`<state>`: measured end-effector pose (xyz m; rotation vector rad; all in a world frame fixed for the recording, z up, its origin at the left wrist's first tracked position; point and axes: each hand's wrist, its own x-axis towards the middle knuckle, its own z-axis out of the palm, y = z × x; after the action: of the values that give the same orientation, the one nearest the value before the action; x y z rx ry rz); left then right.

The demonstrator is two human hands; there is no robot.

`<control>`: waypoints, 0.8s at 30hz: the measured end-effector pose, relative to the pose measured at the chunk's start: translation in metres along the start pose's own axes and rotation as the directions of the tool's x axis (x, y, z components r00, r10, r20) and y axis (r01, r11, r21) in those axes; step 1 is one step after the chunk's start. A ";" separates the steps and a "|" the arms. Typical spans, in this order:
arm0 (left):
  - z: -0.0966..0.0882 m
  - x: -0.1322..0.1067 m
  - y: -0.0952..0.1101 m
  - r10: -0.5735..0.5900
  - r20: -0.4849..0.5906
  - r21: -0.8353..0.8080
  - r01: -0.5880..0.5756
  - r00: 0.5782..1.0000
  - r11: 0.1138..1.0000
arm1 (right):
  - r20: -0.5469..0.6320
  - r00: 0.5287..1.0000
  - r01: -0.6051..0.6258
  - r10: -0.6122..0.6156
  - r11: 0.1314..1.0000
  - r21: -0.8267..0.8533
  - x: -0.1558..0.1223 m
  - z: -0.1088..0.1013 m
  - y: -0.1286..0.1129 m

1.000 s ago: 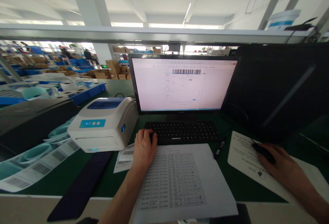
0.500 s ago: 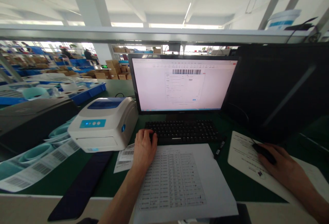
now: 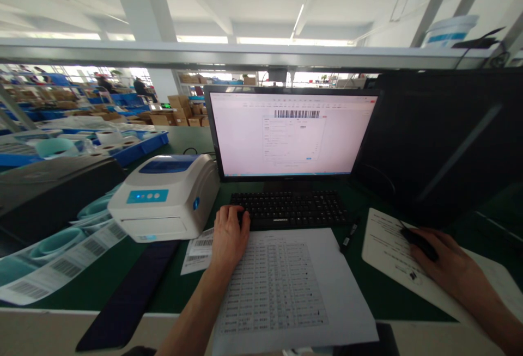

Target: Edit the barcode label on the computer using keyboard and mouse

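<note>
- The left hand (image 3: 229, 236) rests loosely, gripping nothing, fingertips on the black keyboard's (image 3: 292, 209) left end
- The right hand (image 3: 443, 261) cups the black mouse (image 3: 419, 241) near the green table's (image 3: 93, 282) right edge; it should move gently
- The lit monitor (image 3: 288, 133) shows a barcode; the white printed sheet's (image 3: 281, 285) rows are unreadable

Left hand (image 3: 229, 234) rests on keyboard (image 3: 292, 209); right hand (image 3: 443, 261) covers mouse (image 3: 419, 241).

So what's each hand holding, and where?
Right hand cups the black mouse from above. Left hand holds nothing, fingers resting on the keyboard.
</note>
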<state>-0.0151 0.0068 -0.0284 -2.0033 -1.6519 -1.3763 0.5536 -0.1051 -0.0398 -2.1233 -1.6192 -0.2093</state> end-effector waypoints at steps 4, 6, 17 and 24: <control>-0.001 0.000 0.000 0.001 0.014 0.013 -0.001 1.000 1.000 | 0.025 0.999 -0.040 0.040 0.999 0.000 -0.001 0.001 0.001; -0.001 0.000 0.000 -0.004 0.021 0.018 0.004 1.000 1.000 | 0.023 0.998 -0.053 0.054 0.998 -0.042 -0.001 0.000 0.001; -0.001 0.001 0.000 -0.007 0.032 0.020 0.006 0.999 1.000 | 0.025 0.999 -0.038 0.040 0.998 -0.058 -0.001 -0.001 0.002; -0.002 0.001 -0.001 -0.005 0.038 0.023 0.005 0.999 1.000 | 0.032 0.999 -0.036 0.038 0.998 -0.060 0.000 0.000 0.003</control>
<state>-0.0167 0.0068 -0.0267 -2.0263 -1.6819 -1.3229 0.5563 -0.1056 -0.0403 -2.2111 -1.6091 -0.2139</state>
